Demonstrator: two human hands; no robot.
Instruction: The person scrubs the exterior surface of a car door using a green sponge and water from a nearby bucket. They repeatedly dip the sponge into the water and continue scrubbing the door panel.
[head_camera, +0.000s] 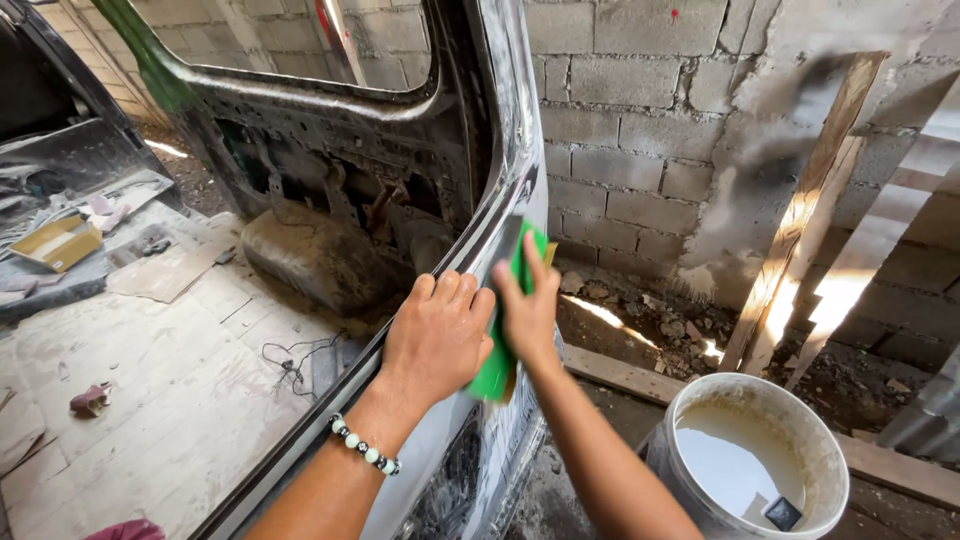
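Note:
A stripped grey car body shell (505, 130) stands before me, its rear pillar edge running down the middle of the view. My right hand (528, 305) presses a green sanding pad (497, 365) flat against that edge. My left hand (437, 335), with a beaded bracelet at the wrist, lies palm down on the pillar just left of the pad, fingers together and touching the metal. The pad is partly hidden behind both hands.
A white bucket (820, 440) of cloudy water with a dark block in it stands at the lower right. A block wall (640, 130), leaning wooden planks (800, 220) and rubble are behind. Inside the shell, a bare floor (150, 370) holds wires, rags and a yellow box (60, 243).

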